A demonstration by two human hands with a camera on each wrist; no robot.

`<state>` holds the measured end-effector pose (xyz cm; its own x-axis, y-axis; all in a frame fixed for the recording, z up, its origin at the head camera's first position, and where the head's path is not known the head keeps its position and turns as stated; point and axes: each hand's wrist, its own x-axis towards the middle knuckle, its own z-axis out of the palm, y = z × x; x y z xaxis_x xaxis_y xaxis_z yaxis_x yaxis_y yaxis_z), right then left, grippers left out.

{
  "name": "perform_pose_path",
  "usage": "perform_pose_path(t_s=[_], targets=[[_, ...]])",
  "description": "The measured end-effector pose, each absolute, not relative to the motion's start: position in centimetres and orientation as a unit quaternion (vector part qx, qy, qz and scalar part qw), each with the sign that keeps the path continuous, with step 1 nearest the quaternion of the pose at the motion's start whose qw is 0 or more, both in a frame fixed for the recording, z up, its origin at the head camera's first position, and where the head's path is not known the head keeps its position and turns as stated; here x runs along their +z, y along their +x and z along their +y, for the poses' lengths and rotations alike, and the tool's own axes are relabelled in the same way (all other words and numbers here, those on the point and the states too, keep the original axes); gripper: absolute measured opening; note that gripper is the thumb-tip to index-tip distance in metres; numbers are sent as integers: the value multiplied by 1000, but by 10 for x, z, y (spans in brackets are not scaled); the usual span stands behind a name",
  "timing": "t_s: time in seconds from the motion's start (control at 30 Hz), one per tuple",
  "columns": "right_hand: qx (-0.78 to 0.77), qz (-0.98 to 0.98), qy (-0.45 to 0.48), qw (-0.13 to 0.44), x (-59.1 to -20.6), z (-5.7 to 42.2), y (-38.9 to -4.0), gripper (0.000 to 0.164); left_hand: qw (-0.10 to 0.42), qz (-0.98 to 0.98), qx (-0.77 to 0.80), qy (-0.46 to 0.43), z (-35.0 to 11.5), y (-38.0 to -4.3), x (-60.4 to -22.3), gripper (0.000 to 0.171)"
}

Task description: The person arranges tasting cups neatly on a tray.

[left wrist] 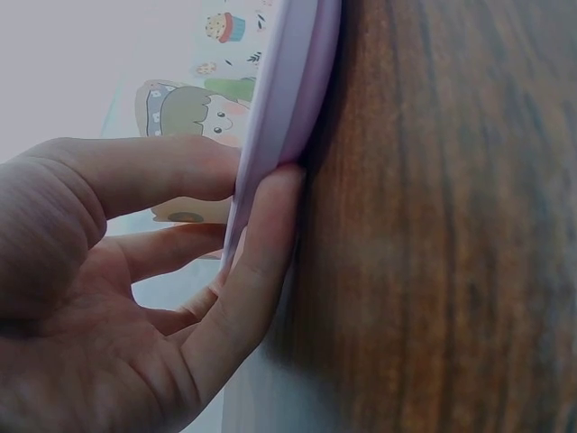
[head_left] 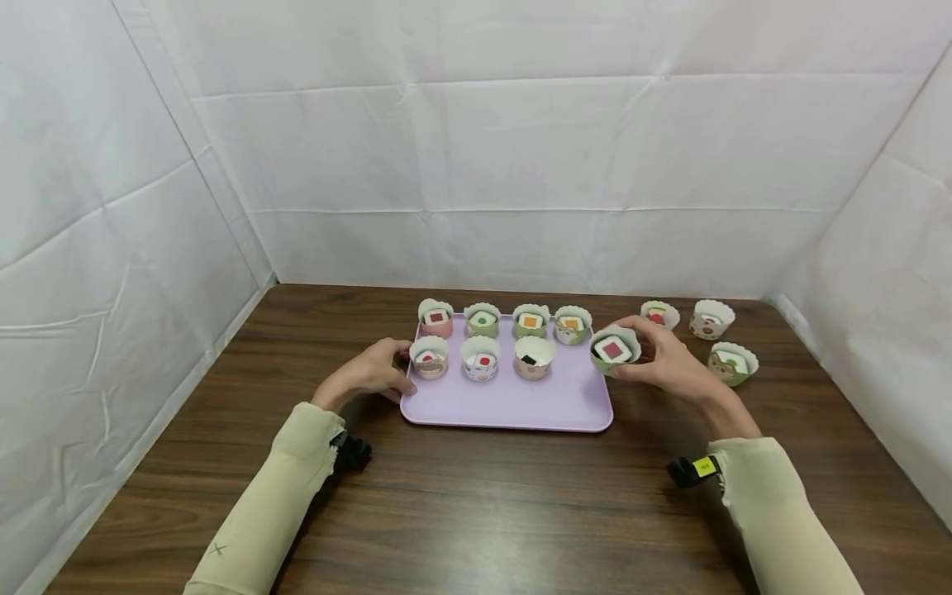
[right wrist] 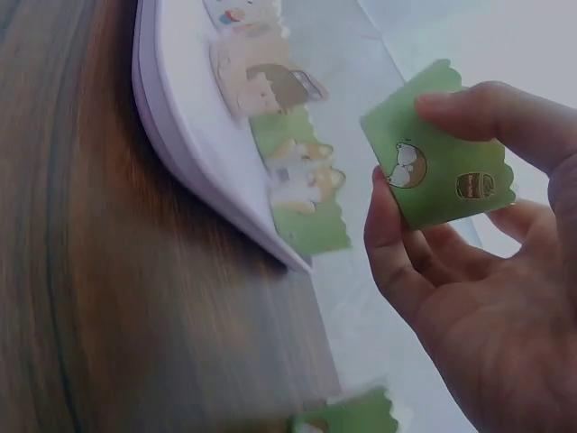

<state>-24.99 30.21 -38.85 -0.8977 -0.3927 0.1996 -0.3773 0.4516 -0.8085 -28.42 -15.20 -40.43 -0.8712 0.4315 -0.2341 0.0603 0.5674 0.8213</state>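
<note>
My right hand (head_left: 664, 364) grips a green paper baking cup (head_left: 599, 361) between thumb and fingers. Inside that cup is a white block with a dark red square. In the right wrist view the cup (right wrist: 442, 153) is held up off the table, near the right rim of a lilac tray (head_left: 506, 409). At the tray's left edge, my left hand (head_left: 372, 370) pinches the rim (left wrist: 270, 117), thumb and fingers on either side of it. Several paper cups, each with a small piece inside, stand on the tray in two rows, including a white one (head_left: 479, 372).
Right of the tray, on the brown wooden table (head_left: 476, 504), stand three more filled cups: a white one (head_left: 711, 329), a green one (head_left: 721, 372) and one (head_left: 673, 316) partly behind my right hand. White cloth walls (head_left: 521, 165) enclose the back and sides.
</note>
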Motion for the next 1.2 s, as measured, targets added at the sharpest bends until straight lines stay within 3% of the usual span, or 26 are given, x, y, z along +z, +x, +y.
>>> perform_pose_path(t_s=[0.43, 0.9, 1.2], targets=[[-523, 837, -158, -25, -396, 266, -263, 56, 211, 862, 440, 134, -151, -285, -404, 55], [-415, 902, -120, -24, -409, 256, -268, 57, 213, 863, 441, 126, -151, -285, -405, 57], [-350, 931, -83, -55, -411, 254, -266, 59, 212, 861, 443, 130, -151, -285, -404, 57]])
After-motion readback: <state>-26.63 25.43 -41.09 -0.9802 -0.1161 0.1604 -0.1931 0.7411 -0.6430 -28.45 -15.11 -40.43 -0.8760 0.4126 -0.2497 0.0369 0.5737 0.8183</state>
